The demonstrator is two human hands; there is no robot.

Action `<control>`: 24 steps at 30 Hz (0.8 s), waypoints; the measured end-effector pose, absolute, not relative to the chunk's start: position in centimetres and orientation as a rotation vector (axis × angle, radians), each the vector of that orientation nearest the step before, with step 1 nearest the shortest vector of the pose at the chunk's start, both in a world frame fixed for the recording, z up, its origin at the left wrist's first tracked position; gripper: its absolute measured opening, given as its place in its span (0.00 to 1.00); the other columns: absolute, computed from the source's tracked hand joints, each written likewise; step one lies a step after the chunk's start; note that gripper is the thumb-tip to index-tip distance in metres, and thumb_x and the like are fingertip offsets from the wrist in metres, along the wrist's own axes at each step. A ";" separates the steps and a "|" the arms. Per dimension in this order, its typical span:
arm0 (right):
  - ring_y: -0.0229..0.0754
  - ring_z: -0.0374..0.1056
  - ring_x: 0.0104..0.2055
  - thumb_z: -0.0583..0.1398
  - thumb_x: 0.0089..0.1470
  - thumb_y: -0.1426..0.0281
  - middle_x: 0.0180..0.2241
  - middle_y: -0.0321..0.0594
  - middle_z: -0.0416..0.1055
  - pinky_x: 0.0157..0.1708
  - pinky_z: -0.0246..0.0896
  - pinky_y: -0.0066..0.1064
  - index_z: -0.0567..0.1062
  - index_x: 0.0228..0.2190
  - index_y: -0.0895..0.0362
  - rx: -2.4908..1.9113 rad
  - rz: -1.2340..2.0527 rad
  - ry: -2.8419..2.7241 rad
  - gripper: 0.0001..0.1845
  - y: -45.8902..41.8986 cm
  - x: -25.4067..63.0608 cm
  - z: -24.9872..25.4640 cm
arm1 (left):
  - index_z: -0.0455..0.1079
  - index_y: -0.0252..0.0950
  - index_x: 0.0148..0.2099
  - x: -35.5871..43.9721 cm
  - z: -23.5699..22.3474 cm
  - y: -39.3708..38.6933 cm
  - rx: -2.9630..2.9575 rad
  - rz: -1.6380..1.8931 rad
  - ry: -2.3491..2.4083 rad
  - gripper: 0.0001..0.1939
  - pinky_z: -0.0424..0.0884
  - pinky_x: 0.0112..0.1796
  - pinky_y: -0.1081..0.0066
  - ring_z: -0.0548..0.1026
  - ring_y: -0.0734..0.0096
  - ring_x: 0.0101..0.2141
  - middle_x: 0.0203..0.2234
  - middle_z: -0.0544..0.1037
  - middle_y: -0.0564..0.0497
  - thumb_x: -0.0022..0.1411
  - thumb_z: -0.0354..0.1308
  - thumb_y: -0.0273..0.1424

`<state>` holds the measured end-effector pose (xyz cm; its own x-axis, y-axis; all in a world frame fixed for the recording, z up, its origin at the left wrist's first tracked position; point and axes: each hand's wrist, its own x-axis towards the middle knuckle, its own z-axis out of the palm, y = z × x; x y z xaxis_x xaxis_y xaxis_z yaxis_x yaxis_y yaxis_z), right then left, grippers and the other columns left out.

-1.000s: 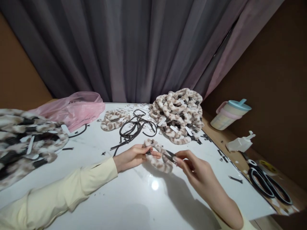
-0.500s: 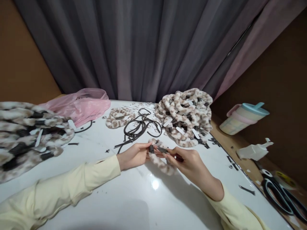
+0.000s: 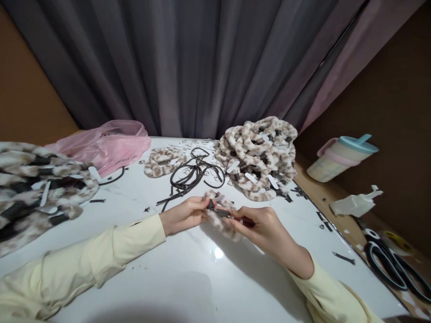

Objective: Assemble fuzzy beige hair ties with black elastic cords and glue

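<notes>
My left hand point(image 3: 186, 216) pinches the far left side of a fluffy brown-and-white furry ring point(image 3: 224, 229) above the table. A dark band point(image 3: 211, 205) wraps the ring beside my left fingertips. My right hand point(image 3: 264, 226) is closed around dark-jawed pliers point(image 3: 222, 212), with a reddish handle partly hidden in the palm. The jaws point left, across the ring, and their tip is at or close to the dark band; contact is too small to tell. Just behind the hands lies a tangle of dark cord point(image 3: 188, 177).
Furry rings with white tags are piled at the left point(image 3: 72, 197) and back right point(image 3: 256, 152); another ring point(image 3: 156, 169) lies between. A pink plastic bag point(image 3: 117, 143) sits back left. At right are a tumbler point(image 3: 340, 159), a white bottle point(image 3: 353, 204) and scissors point(image 3: 385, 264). Cord scraps dot the table.
My right hand has brought the pliers left, from the ring's right side to near the dark band, and their jaws have come together. My left hand keeps its hold. The view has shifted slightly.
</notes>
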<state>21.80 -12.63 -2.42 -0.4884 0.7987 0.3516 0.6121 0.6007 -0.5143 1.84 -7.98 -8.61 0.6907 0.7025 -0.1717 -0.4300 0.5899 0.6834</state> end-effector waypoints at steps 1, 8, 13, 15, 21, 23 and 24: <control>0.29 0.50 0.15 0.54 0.58 0.61 0.13 0.33 0.61 0.15 0.44 0.21 0.70 0.21 0.60 -1.107 0.429 -2.269 0.20 -12.6 21.8 -2.4 | 0.72 0.27 0.36 1.8 -8.6 -8.0 0.656 0.687 0.460 0.11 0.64 0.43 0.68 0.74 0.65 0.35 0.32 0.77 0.42 0.54 0.63 0.32; 0.29 0.51 0.14 0.53 0.59 0.64 0.13 0.33 0.62 0.15 0.43 0.21 0.71 0.21 0.60 -1.072 0.415 -2.297 0.18 -12.6 21.6 -2.7 | 0.73 0.28 0.34 1.9 -8.3 -8.1 0.622 0.691 0.498 0.10 0.67 0.40 0.71 0.74 0.67 0.34 0.29 0.77 0.45 0.52 0.65 0.31; 0.29 0.53 0.14 0.52 0.59 0.64 0.13 0.33 0.62 0.15 0.45 0.21 0.71 0.23 0.59 -1.085 0.447 -2.297 0.18 -12.6 21.4 -2.8 | 0.72 0.27 0.33 2.3 -8.3 -8.3 0.568 0.711 0.490 0.07 0.68 0.40 0.70 0.74 0.68 0.33 0.29 0.76 0.44 0.56 0.61 0.28; 0.29 0.52 0.13 0.52 0.59 0.64 0.13 0.33 0.61 0.15 0.44 0.21 0.70 0.22 0.59 -1.090 0.438 -2.297 0.18 -12.5 21.3 -2.8 | 0.72 0.27 0.33 2.4 -8.2 -8.4 0.547 0.719 0.494 0.06 0.68 0.40 0.70 0.74 0.69 0.32 0.29 0.76 0.44 0.56 0.61 0.27; 0.29 0.48 0.13 0.52 0.59 0.67 0.13 0.31 0.60 0.15 0.43 0.22 0.70 0.22 0.59 -1.055 0.414 -2.299 0.16 -12.3 20.8 -3.0 | 0.72 0.28 0.33 2.5 -8.4 -8.6 0.540 0.752 0.523 0.03 0.67 0.41 0.70 0.73 0.70 0.32 0.30 0.75 0.45 0.57 0.60 0.24; 0.29 0.47 0.13 0.52 0.58 0.68 0.13 0.31 0.59 0.15 0.42 0.22 0.68 0.21 0.59 -1.047 0.397 -2.300 0.16 -12.3 20.8 -3.1 | 0.71 0.28 0.33 2.5 -8.4 -8.5 0.546 0.760 0.522 0.03 0.67 0.40 0.70 0.73 0.70 0.32 0.30 0.75 0.45 0.57 0.60 0.25; 0.29 0.47 0.13 0.52 0.58 0.68 0.12 0.31 0.59 0.15 0.42 0.22 0.68 0.20 0.58 -1.045 0.388 -2.299 0.16 -12.2 20.8 -3.1 | 0.71 0.28 0.33 2.5 -8.4 -8.5 0.549 0.763 0.519 0.04 0.67 0.40 0.71 0.73 0.70 0.32 0.30 0.75 0.45 0.57 0.60 0.25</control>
<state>20.78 -12.20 -3.12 -0.5262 0.7585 0.3844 0.5904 0.6512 -0.4768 2.53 -8.51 -8.41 0.6138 0.7537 -0.2350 -0.4951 0.5993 0.6290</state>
